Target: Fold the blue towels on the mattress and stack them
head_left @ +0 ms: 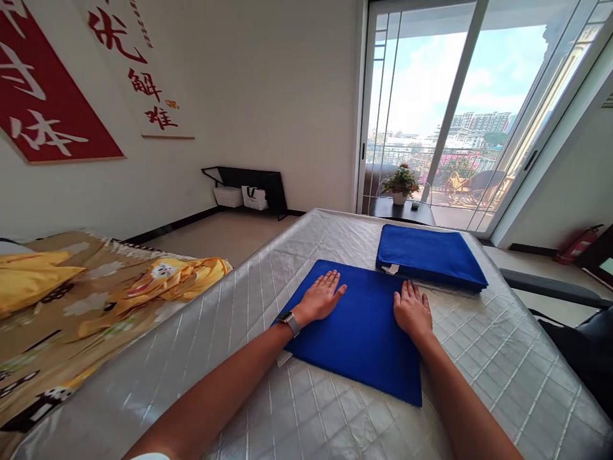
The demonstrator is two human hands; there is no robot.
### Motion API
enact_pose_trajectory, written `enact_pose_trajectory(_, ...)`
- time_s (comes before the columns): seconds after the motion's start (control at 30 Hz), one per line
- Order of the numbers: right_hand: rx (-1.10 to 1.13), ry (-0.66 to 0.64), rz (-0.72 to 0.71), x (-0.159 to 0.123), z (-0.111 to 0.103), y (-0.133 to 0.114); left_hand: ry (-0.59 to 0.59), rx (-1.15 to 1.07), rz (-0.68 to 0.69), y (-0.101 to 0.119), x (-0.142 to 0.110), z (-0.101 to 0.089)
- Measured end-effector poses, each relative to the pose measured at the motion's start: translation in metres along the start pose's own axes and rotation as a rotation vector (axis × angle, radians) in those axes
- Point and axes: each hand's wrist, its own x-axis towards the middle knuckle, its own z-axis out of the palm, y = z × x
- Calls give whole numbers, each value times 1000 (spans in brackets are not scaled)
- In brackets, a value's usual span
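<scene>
A folded blue cloth (pixel 361 332) lies flat on a quilted silver mattress (pixel 268 275). My left hand (pixel 322 297) rests palm down on its left part, fingers stretched out; a watch sits on that wrist. On the cloth's right edge, my right hand (pixel 412 310) lies flat with its fingers together and extended. Neither hand grips anything. A stack of folded blue cloths (pixel 428 255) sits just beyond, toward the far right of the mattress.
A brown patterned bedspread (pixel 71 319) with yellow fabric (pixel 186 275) covers the bed at left. A low black shelf (pixel 249 185) stands against the far wall. Beyond are a potted plant (pixel 401 184), glass balcony doors, a black chair (pixel 569 306) at right and a fire extinguisher (pixel 577 246).
</scene>
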Motion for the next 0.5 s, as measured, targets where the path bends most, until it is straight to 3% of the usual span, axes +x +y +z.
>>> enact_pose_trajectory(0.1,-22,-16,-6,0,0,2,9,-11,-95,-35,-14,-7)
enact_pose_trajectory(0.17,-48,-23,-10,0,1,3,23,-28,-124,-46,-19,-7)
enact_pose_trajectory(0.5,-169,-53,-47,-1,6,9,57,-84,-144,-44,-23,-1)
